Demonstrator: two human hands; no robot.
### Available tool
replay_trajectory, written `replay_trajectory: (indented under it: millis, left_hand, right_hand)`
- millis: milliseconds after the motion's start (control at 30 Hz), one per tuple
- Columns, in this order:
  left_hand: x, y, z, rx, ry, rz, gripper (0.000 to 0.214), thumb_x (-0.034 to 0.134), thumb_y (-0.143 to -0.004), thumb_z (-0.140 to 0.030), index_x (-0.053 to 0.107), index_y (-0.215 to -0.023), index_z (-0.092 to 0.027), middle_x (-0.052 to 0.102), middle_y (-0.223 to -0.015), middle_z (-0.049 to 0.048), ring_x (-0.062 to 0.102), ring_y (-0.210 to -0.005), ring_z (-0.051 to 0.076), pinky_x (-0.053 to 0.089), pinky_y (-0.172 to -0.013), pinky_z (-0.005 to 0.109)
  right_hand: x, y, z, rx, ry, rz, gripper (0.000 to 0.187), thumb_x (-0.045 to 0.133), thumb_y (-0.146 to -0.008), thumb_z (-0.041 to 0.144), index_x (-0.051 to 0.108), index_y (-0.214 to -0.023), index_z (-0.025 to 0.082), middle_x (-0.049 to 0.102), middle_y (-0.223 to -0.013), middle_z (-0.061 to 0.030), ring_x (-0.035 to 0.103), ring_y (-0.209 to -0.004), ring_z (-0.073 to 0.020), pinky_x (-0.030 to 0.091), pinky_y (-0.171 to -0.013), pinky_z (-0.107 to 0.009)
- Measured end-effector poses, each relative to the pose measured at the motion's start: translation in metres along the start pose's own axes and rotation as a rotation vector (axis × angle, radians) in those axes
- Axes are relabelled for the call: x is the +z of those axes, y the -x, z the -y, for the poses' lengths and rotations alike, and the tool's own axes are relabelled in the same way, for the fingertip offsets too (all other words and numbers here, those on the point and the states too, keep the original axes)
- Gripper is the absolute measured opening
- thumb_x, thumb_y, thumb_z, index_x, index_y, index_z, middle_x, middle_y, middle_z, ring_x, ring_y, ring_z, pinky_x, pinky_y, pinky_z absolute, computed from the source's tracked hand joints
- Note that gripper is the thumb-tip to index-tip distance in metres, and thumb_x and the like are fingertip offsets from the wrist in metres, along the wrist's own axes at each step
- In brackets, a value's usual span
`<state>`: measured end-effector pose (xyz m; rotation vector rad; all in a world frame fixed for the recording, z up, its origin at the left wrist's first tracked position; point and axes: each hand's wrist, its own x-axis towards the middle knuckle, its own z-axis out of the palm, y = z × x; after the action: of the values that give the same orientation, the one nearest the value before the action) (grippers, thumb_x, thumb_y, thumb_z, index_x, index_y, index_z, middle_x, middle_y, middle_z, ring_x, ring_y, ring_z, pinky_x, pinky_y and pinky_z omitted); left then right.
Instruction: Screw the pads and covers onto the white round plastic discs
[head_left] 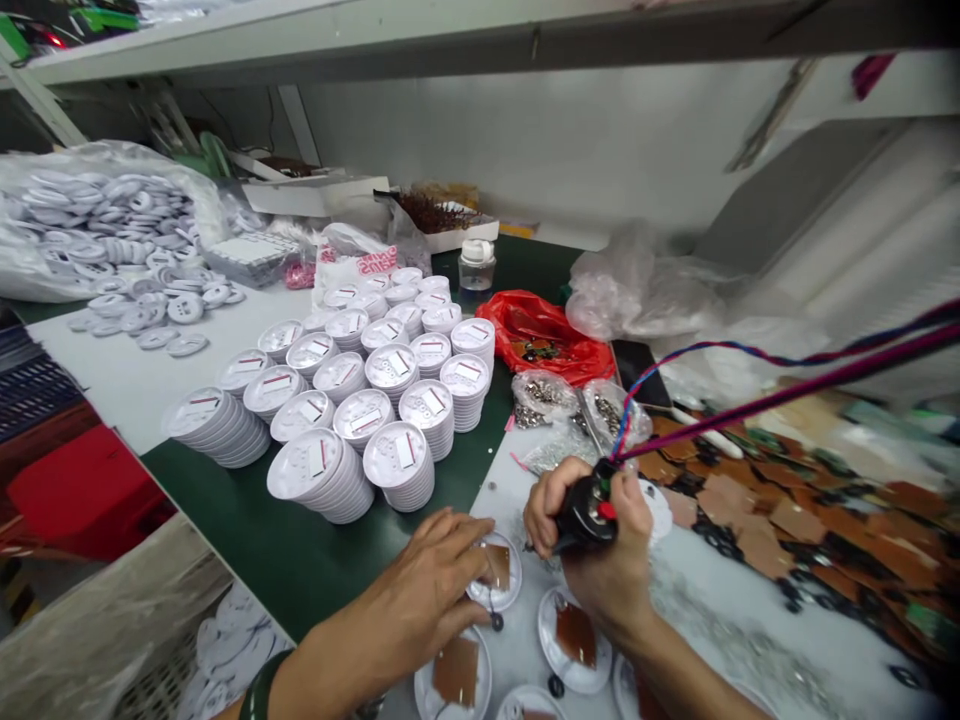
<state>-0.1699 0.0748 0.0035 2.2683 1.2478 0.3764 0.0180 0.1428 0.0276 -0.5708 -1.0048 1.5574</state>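
Well, two bare hands work close together on a green-topped bench (247, 540); the left hand (420, 600) curves downward, its fingertips (480, 535) resting on a white plastic disc (495, 600) that carries a brown leather patch (496, 566); the right hand (604, 560) is closed around a black corded hand tool (586, 515) with a red button, its tip angled left toward that disc, though the tip itself is hard to make out. Good work here seems to call for pinning the disc flat with the fingertips and keeping the tool steady; the blue-and-red wire (675, 355) and purple cable (787, 390) rising from the tool past the right hand could tug at the grip. Just below both hands lie more patched discs (576, 635); beyond them, stacks of white discs (375, 390) crowd the bench; farther off to the left, a clear plastic bag (97, 225) bulges with more; ahead of the right hand sit small bags of metal studs (544, 400) and a red plastic bag (544, 340); to its right spreads a heap of brown leather offcuts (765, 510).
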Motion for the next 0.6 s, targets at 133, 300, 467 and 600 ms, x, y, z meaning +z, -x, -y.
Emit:
replay_trajectory:
  millis: [133,300,467,600]
  left_hand:
    - [-0.002,-0.007,-0.007,0.0,0.062,-0.12,0.012,0.064,-0.099,-0.018,0.067,-0.109,-0.024,0.058,-0.143,0.0071,0.048,-0.137,0.026,0.027,-0.121,0.05]
    - [0.01,-0.035,-0.014,-0.033,0.129,-0.234,0.014,0.073,-0.093,-0.017,0.07,-0.105,-0.024,0.068,-0.117,0.0026,0.059,-0.116,0.023,0.029,-0.116,0.047]
    - [0.021,-0.052,-0.011,-0.048,0.161,-0.267,0.009,0.074,-0.091,-0.013,0.069,-0.091,-0.021,0.069,-0.092,-0.0023,0.063,-0.096,0.018,0.031,-0.112,0.043]
    - [0.024,-0.051,-0.01,0.017,0.025,-0.256,0.01,0.066,-0.094,-0.009,0.064,-0.094,-0.019,0.065,-0.096,0.0001,0.061,-0.096,0.019,0.032,-0.113,0.044]
  right_hand:
    - [0.008,0.001,0.021,-0.009,-0.017,0.008,0.056,0.05,-0.089,0.068,0.066,-0.064,0.02,0.053,-0.046,0.0002,0.047,-0.039,-0.0131,0.038,-0.042,-0.026]
    - [0.016,-0.001,0.036,-0.008,-0.048,0.023,0.055,0.054,-0.086,0.069,0.068,-0.063,0.021,0.052,-0.044,-0.0001,0.046,-0.039,-0.0135,0.04,-0.042,-0.026]
    - [0.019,-0.003,0.035,-0.035,-0.043,-0.007,0.056,0.055,-0.085,0.068,0.067,-0.061,0.02,0.051,-0.043,0.0003,0.045,-0.037,-0.0126,0.039,-0.04,-0.025]
    - [0.018,-0.005,0.038,-0.023,-0.067,-0.011,0.053,0.06,-0.082,0.068,0.067,-0.06,0.02,0.051,-0.042,0.0012,0.045,-0.037,-0.0123,0.041,-0.04,-0.025]
